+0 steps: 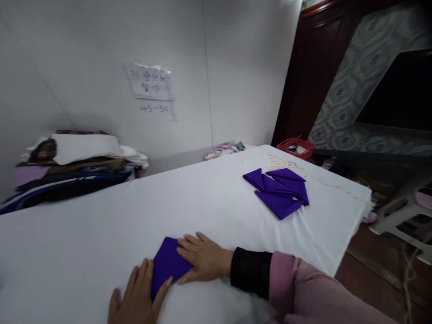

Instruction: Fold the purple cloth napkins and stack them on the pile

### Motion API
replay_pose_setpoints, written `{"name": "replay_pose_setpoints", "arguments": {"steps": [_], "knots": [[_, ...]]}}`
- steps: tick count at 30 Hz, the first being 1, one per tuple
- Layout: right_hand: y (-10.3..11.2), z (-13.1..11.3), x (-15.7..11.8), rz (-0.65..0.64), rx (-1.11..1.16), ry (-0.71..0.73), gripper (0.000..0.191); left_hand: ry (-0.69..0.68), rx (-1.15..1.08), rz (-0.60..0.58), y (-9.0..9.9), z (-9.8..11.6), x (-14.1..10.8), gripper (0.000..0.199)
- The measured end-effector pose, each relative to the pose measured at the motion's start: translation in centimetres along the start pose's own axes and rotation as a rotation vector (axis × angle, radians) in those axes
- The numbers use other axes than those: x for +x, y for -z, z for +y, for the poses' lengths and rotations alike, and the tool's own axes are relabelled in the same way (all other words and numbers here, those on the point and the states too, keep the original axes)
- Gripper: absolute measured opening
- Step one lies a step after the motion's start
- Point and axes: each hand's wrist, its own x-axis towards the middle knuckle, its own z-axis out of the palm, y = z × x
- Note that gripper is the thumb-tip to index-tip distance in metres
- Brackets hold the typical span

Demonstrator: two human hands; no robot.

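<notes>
A folded purple napkin lies flat on the white tablecloth, its far end coming to a blunt point. Along its lower left side rests my left hand, fingers spread, the thumb on the cloth's near edge. My right hand lies across the napkin's right side with fingers stretched out, covering that edge. Neither hand grips the fabric. Further right, several folded purple napkins overlap in a loose pile.
A stack of folded clothes stands beyond the table's left edge. At the far right corner sits a red basket holding small items. Paper signs hang on the white wall. A pale plastic stool stands right of the table.
</notes>
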Motion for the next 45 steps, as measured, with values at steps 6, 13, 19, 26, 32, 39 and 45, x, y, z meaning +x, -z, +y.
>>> {"name": "replay_pose_setpoints", "arguments": {"steps": [6, 13, 19, 26, 32, 39, 45], "knots": [[-0.9, 0.5, -0.1, -0.113, 0.067, -0.026, 0.083, 0.374, -0.138, -0.044, 1.4, -0.4, -0.5, 0.053], [-1.5, 0.5, -0.2, -0.131, 0.014, -0.003, 0.079, 0.347, -0.097, 0.231, 4.0, 1.9, 0.1, 0.052], [-1.8, 0.5, -0.4, -0.127, -0.020, -0.002, 0.080, 0.087, -0.243, 0.070, 2.5, 4.5, 1.7, 0.072], [0.3, -0.3, 0.6, -0.136, 0.004, -0.036, 0.073, 0.082, -0.287, 0.026, 1.8, 4.2, 1.5, 0.070], [0.7, -3.1, 3.8, -0.109, 0.017, 0.081, 0.074, 0.077, -0.291, 0.023, 1.5, 4.7, 1.8, 0.061], [-2.6, -0.9, 4.1, -0.154, 0.052, 0.066, 0.072, 0.071, -0.358, -0.002, 2.5, 4.8, 1.2, 0.068], [-4.8, 1.6, 2.8, -0.039, -0.041, 0.075, 0.068, 0.090, -0.411, 0.022, 2.8, 5.0, 0.4, 0.074]]}}
